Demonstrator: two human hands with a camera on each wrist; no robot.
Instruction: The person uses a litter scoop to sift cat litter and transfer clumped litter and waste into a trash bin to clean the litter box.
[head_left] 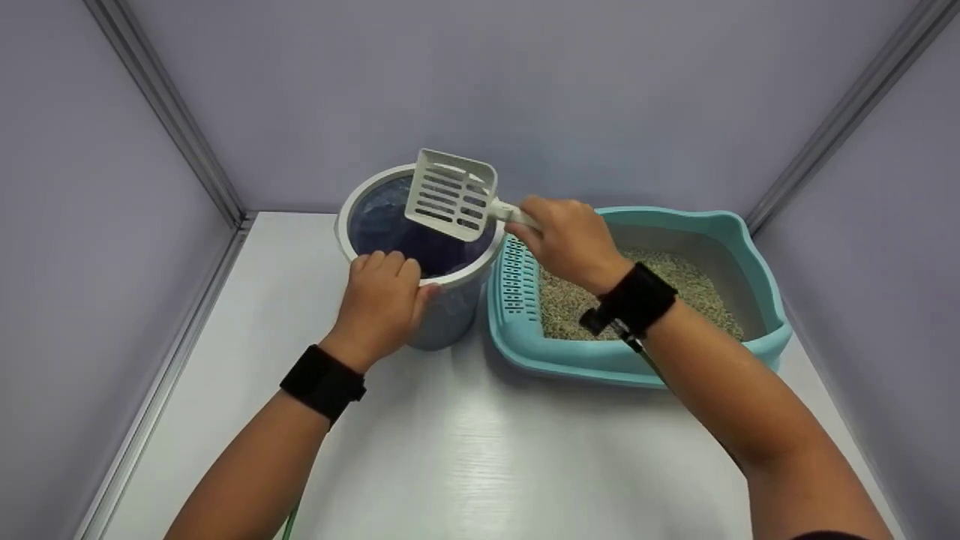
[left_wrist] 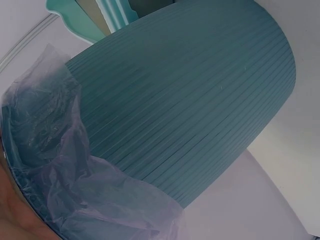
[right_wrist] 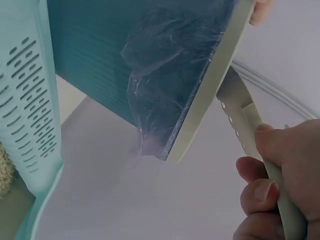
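Note:
My right hand (head_left: 568,241) grips the handle of a white slotted litter scoop (head_left: 452,196). The scoop's head is tilted over the mouth of a blue ribbed trash bin (head_left: 450,315), and no litter shows on it. With fingers over the near side of the white rim (head_left: 351,201), my left hand (head_left: 381,304) holds the bin, thumb along the rim's outside. A thin plastic bag (left_wrist: 115,190) lines the bin and hangs down outside below the rim. In the right wrist view, the scoop handle (right_wrist: 281,200) runs between my thumb and curled fingers.
A turquoise litter box (head_left: 577,360) stands right of the bin, close beside it, with tan granular litter (head_left: 697,289) and a slotted ledge (head_left: 517,277). Both stand on a white table (head_left: 465,457). Pale panels (head_left: 525,90) with metal corner rails enclose the back and sides.

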